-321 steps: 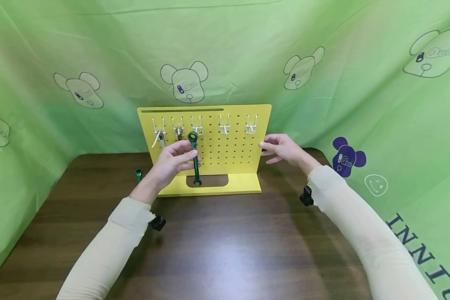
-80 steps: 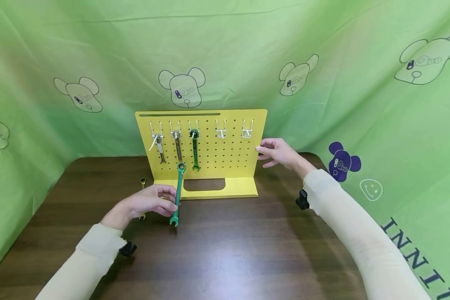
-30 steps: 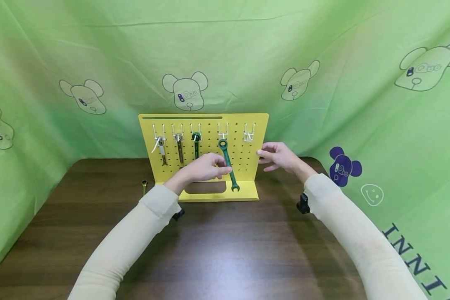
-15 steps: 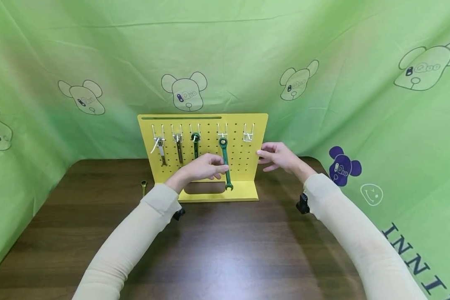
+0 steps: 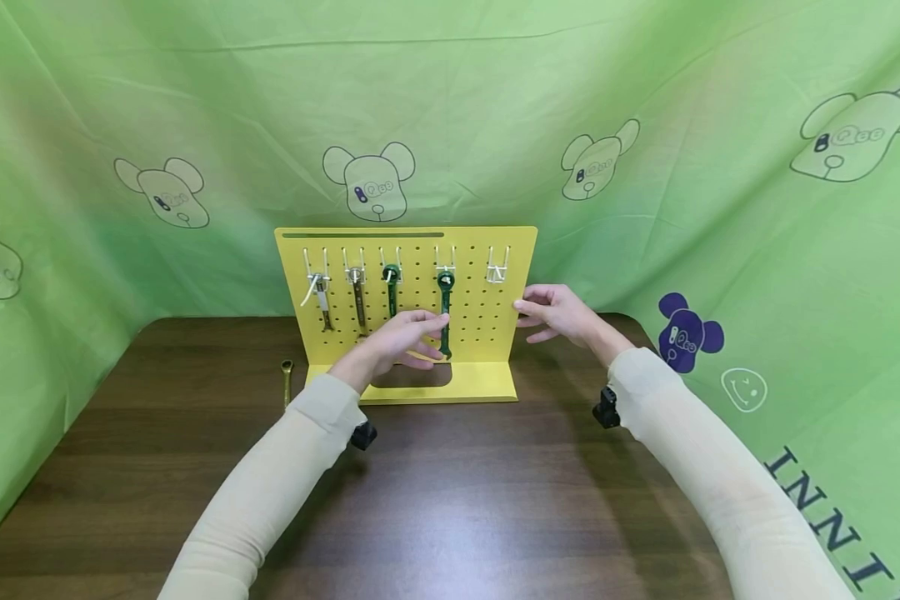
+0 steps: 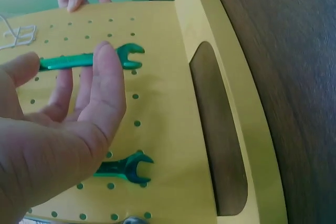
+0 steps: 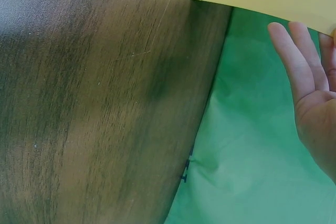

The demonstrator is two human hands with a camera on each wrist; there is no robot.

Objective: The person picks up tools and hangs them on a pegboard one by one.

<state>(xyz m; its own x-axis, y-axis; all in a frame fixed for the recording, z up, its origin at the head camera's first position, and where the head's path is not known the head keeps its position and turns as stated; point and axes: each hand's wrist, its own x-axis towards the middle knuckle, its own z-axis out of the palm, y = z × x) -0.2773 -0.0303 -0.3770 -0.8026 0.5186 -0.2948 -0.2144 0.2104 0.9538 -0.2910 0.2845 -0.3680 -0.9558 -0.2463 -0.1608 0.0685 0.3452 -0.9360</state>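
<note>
A green combination wrench (image 5: 446, 293) hangs by its ring end on the fourth hook of the yellow pegboard (image 5: 474, 333). My left hand (image 5: 393, 342) is beside it, thumb at the shaft and the other fingers spread apart. In the left wrist view one finger overlaps the wrench (image 6: 68, 62), whose open end sticks out past it. My right hand (image 5: 558, 312) pinches the board's right edge, thumb in front; two of its fingers (image 7: 291, 61) stretch out straight. Another green wrench (image 5: 392, 287), partly hidden by my left hand, hangs on the third hook.
A brown wrench (image 5: 358, 300) and a silver one (image 5: 323, 304) hang on the left hooks. The rightmost hook (image 5: 497, 273) holds nothing. A gold wrench (image 5: 287, 379) lies on the dark wooden table (image 5: 450, 492), left of the board. A green curtain (image 5: 480, 108) stands behind.
The left hand brought the green wrench up from the table to the fourth hook; its ring now sits on it and the fingers have spread. The right hand stays at the board's edge.
</note>
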